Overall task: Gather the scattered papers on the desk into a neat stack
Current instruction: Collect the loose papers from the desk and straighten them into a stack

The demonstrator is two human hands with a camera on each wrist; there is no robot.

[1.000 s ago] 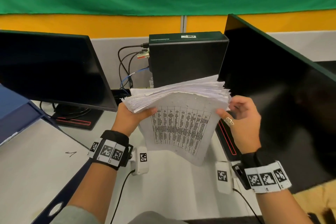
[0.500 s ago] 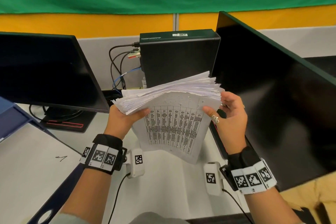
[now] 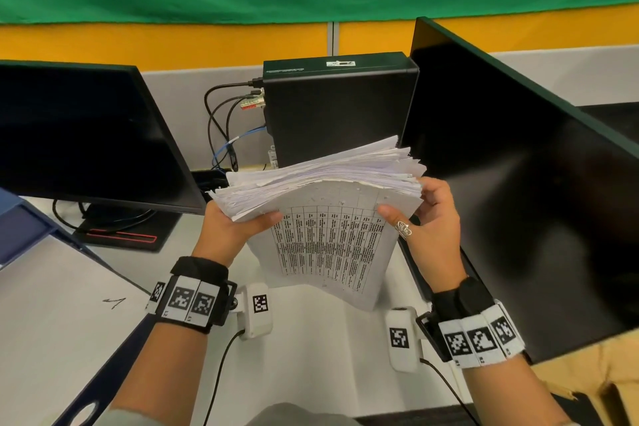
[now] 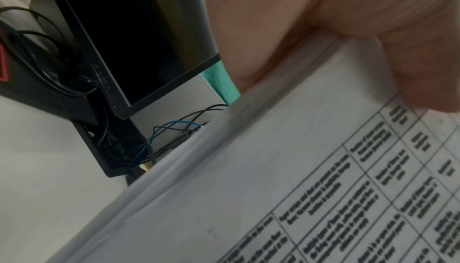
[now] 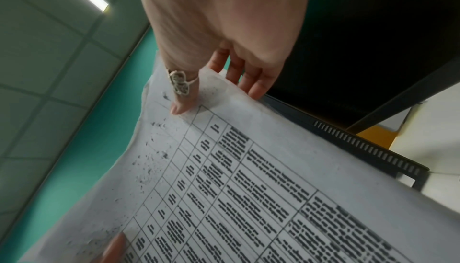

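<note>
A thick stack of white papers (image 3: 325,218) stands nearly upright above the desk, its front sheet printed with a table (image 5: 248,188). My left hand (image 3: 235,225) grips the stack's upper left corner, thumb on the front sheet (image 4: 298,169). My right hand (image 3: 425,214) holds the upper right corner, ringed thumb on the front sheet and fingers (image 5: 248,78) behind the pile. The sheets' top edges are fanned and uneven. The lower edge hangs just above the white desk (image 3: 311,356).
A black monitor (image 3: 79,135) stands at left, a second large black monitor (image 3: 518,183) close at right, and a black computer box (image 3: 332,107) with cables behind the stack. A blue folder (image 3: 20,218) and a white sheet (image 3: 52,322) lie at left.
Both hands and the stack have stayed almost in place between the frames; the right thumb has shifted slightly on the front sheet. The head view has drifted a little.
</note>
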